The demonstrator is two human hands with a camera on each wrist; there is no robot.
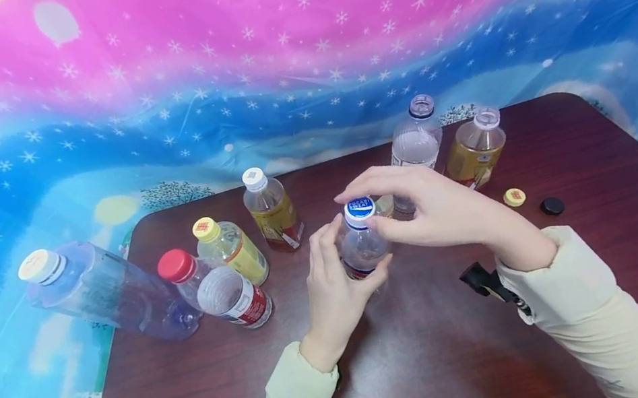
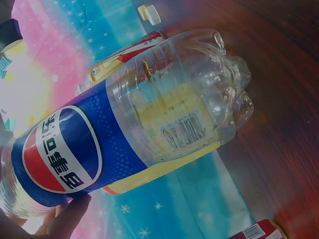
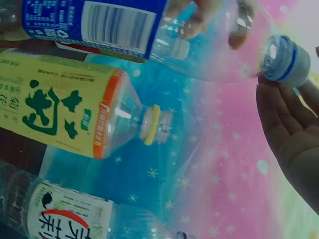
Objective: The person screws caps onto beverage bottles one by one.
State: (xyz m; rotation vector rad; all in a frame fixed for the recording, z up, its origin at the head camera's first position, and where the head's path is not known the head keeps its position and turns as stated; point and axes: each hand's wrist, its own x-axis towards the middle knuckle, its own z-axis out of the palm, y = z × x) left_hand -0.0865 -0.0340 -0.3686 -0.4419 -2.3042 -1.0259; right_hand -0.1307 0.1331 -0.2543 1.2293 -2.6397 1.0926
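Observation:
A clear plastic bottle [image 2: 189, 74] with a blue Pepsi label stands between my hands in front of me. My left hand [image 1: 332, 275] grips its side, fingers on the left and thumb at the front. On its neck sits a white cap [image 1: 360, 212] with a blue top lettered "Pocari Sweat". My right hand [image 1: 430, 207] comes over from the right and pinches this cap between thumb and fingers. Right behind is a yellow-labelled bottle [image 3: 60, 104] with a bare mouth, mostly hidden by the right hand in the head view.
At left stand a large bluish bottle [image 1: 118, 295], a red-capped bottle [image 1: 241, 301], a yellow-capped bottle [image 1: 244, 257] and a white-capped bottle [image 1: 272, 216]. Two uncapped bottles, one clear [image 1: 414, 138], one yellow-labelled [image 1: 474, 153], stand behind. A yellow cap [image 1: 514, 197] and black cap [image 1: 552, 206] lie right.

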